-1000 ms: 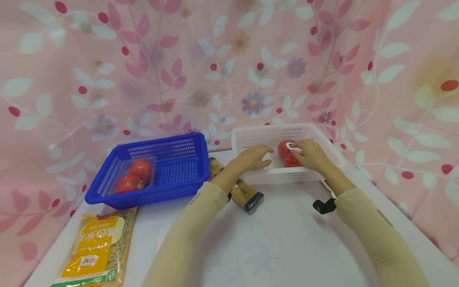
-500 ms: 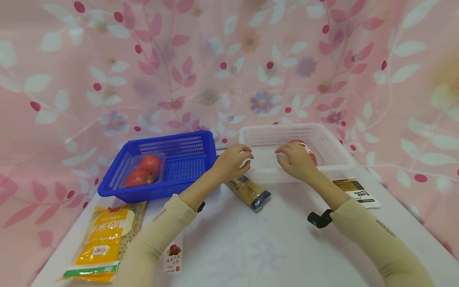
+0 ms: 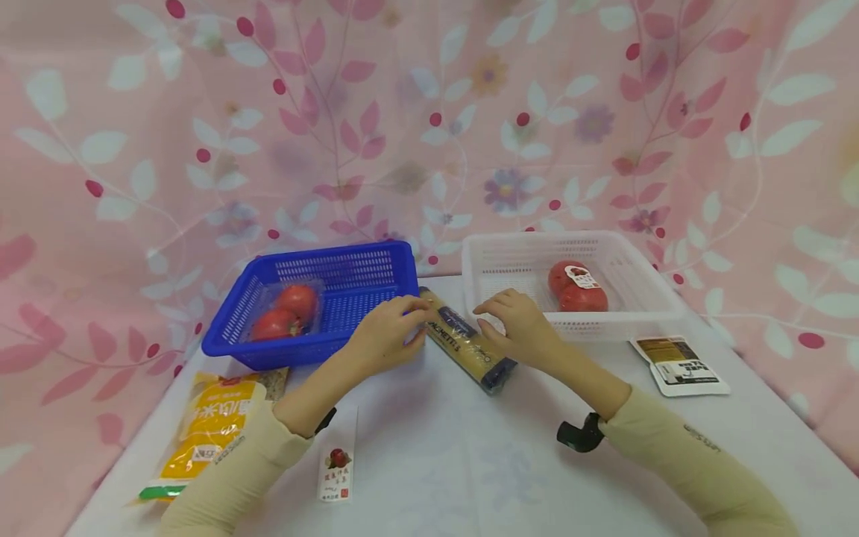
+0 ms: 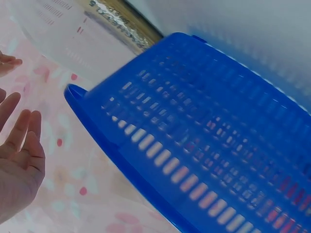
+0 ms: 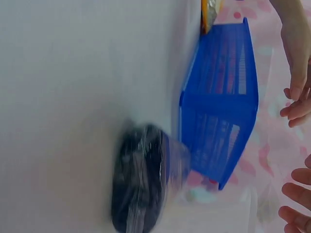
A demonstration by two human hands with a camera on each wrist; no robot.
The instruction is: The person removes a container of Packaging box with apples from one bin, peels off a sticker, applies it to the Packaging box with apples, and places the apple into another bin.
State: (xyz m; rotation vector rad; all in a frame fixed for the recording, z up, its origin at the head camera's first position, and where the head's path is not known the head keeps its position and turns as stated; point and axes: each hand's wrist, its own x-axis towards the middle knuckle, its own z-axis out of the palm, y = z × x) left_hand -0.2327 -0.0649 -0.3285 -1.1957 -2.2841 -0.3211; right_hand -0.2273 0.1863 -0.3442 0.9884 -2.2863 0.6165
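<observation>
Spaghetti pack [image 3: 467, 347] lies flat on the desk [image 3: 470, 462], in the gap between the blue basket [image 3: 349, 298] and the white basket [image 3: 624, 298], dark end toward me. Change I log: a second ago both hands were inside the white basket on the wrapped tomatoes [image 3: 579, 287]; now those tomatoes sit alone in it and both hands have pulled back to the pack. My read is that the tomato placing is done and the pack is the item in hand.

Left hand [image 3: 388, 335] sits at the pack's far left side, fingers loosely bent, tips at its edge; I can't tell if they touch. Right hand [image 3: 515, 322] hovers palm down just right of the pack, fingers relaxed and spread, gripping nothing. Wrist views agree: fingers show straight, nothing held, though both are blurred. Both forearms angle inward from the near desk edge, sleeves down to the wrists.

Also on the desk: second wrapped tomato tray [image 3: 285, 313] in the blue basket, yellow noodle bag [image 3: 211, 425] at left, small tomato card [image 3: 338, 466] near the left forearm, printed card [image 3: 678, 363] right of the white basket.
</observation>
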